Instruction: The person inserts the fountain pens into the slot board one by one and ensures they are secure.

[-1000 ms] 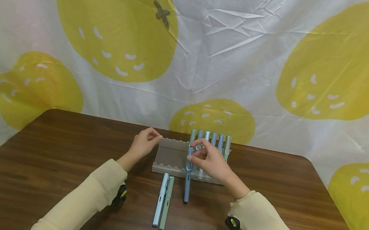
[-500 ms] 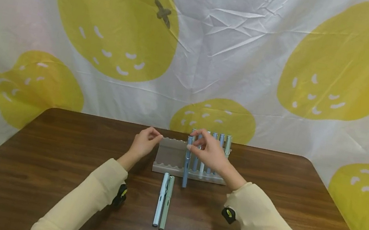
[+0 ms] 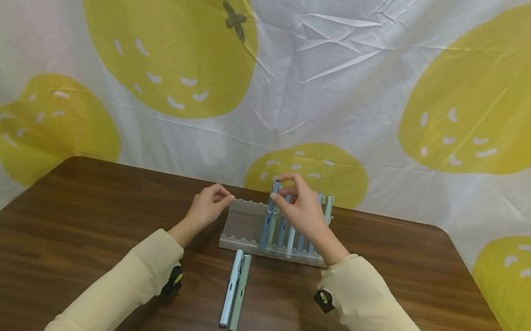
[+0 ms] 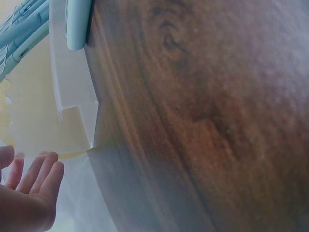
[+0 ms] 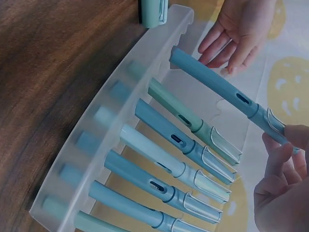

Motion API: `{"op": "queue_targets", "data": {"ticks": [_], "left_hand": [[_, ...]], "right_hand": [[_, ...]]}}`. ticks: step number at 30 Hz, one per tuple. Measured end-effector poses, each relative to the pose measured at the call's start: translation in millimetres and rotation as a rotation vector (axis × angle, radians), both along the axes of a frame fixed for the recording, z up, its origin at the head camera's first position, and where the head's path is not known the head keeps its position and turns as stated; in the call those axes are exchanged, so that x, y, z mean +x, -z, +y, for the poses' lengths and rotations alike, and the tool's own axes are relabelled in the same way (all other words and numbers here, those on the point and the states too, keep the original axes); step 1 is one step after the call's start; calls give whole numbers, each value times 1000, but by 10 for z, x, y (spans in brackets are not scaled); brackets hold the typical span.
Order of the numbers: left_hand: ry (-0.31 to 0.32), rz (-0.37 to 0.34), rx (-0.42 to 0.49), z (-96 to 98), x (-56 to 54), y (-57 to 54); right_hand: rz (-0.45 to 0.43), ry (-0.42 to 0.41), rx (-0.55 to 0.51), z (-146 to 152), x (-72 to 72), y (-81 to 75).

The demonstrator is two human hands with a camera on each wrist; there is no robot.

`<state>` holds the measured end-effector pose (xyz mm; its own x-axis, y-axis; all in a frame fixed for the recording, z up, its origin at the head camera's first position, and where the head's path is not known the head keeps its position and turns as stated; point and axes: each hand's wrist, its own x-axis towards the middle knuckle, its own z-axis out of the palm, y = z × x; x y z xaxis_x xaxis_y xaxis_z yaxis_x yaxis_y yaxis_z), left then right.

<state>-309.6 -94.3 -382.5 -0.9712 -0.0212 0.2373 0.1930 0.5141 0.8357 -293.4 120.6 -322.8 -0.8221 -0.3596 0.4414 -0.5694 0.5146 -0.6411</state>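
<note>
My right hand (image 3: 303, 207) pinches a blue fountain pen (image 3: 266, 227) by its clipped cap. The pen's lower end is at the front ledge of a translucent pen rack (image 3: 242, 226), left of several pens lying in its grooves. In the right wrist view, the held blue pen (image 5: 212, 82) slants apart from a green pen (image 5: 174, 106) beside it. My left hand (image 3: 206, 206) is at the rack's left end, fingertips by its upper corner. In the left wrist view, the left hand's fingers (image 4: 41, 176) are only slightly bent; firm contact cannot be made out.
A light blue pen (image 3: 231, 288) and a green pen (image 3: 239, 294) lie side by side on the brown wooden table (image 3: 123, 259), in front of the rack. Behind the table hangs a white cloth (image 3: 322, 81) with yellow fruit prints.
My right hand has lifted the blue pen up and slightly left, bringing its lower end from over the table back to the rack's front ledge. The left hand has stayed put.
</note>
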Motion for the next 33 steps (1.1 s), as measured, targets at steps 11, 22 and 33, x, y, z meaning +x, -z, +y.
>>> {"op": "queue_targets", "data": {"ticks": [11,22,33], "left_hand": [[-1,-3,2,5,4,-7],[9,-5,11,2,24,-15],[8,-3,22,1,9,-5]], "right_hand": [[114,49,-25,-40,-71,44],[156,75,-38,-45,-95,206],[151,38,-10,-75,-96,307]]}}
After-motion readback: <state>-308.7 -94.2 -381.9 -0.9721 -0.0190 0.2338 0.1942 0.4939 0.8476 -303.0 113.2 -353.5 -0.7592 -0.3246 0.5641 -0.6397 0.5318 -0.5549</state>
